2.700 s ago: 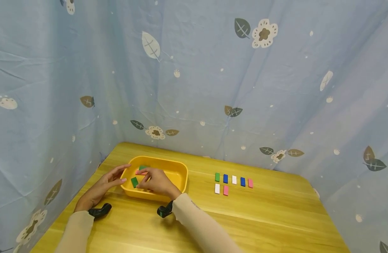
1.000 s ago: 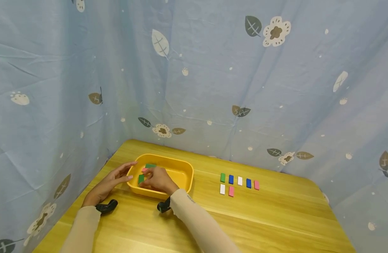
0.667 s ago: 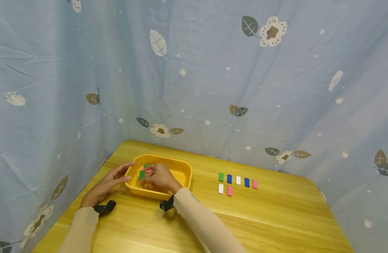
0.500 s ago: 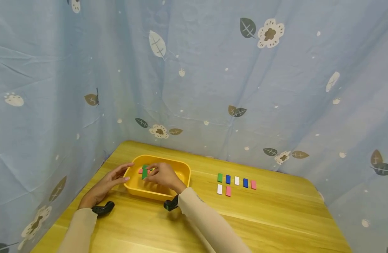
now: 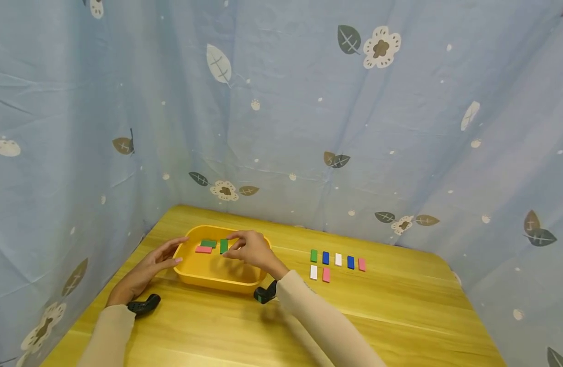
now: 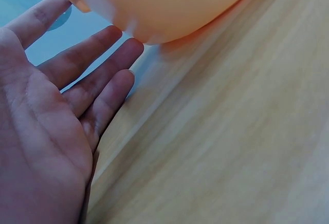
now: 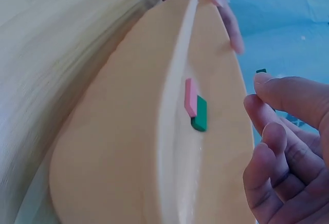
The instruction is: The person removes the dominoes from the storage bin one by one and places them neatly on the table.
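Note:
My right hand [image 5: 254, 250] pinches a small green rectangular block [image 5: 224, 246] between thumb and fingertips, above the yellow plastic tub [image 5: 208, 283]. In the right wrist view only an end of that block [image 7: 261, 71] shows past the thumb; the other fingers are curled. Inside the tub, a pink block [image 5: 203, 250] and another green block [image 5: 208, 243] lie side by side toward the back left. My left hand [image 5: 146, 270] is at the tub's left end, thumb and index fingertip at the rim. Its fingers look extended and relaxed in the left wrist view [image 6: 77, 80].
Right of the tub, flat blocks lie in two rows on the wooden table [image 5: 401, 306]: a back row starting with a green block [image 5: 314, 255], and a white block [image 5: 313, 272] and pink block [image 5: 326, 274] in front. A patterned curtain [image 5: 281, 127] hangs behind and at both sides.
My right hand has lifted the green block from the tub's left part and moved it rightward and up, uncovering the pink and green blocks. The left hand stays at the rim.

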Demonstrator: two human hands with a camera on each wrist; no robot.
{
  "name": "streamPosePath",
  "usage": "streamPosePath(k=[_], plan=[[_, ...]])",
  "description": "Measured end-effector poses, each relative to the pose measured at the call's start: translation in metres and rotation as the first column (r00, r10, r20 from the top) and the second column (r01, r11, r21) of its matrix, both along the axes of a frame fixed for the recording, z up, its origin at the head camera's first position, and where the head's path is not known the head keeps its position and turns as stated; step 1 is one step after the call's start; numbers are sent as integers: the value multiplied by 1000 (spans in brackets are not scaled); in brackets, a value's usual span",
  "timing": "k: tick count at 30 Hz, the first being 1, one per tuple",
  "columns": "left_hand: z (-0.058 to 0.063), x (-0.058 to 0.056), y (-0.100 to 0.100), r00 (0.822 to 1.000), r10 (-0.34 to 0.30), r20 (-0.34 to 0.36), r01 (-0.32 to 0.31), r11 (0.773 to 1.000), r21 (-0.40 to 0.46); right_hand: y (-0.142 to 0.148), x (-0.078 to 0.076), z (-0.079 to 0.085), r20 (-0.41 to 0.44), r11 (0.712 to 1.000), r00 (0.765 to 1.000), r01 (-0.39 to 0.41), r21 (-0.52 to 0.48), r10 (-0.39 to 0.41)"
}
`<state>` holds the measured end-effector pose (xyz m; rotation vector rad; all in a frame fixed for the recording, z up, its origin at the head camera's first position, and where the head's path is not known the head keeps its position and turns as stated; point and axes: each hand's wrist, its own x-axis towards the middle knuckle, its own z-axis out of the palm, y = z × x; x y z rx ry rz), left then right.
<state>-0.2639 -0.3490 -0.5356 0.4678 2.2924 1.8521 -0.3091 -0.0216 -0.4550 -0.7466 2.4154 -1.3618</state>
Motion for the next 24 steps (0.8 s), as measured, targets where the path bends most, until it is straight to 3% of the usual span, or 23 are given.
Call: streamPosePath(k=[9,24], plan=[[-3,-1,0,1000,-27,1,27,1000,13,34,4,1,-26,999,999,35,-3,-35],[1,-3,-1,1000,-17,10,17,1000,2,80,8,9,-42,997,997,62,-40,-63]])
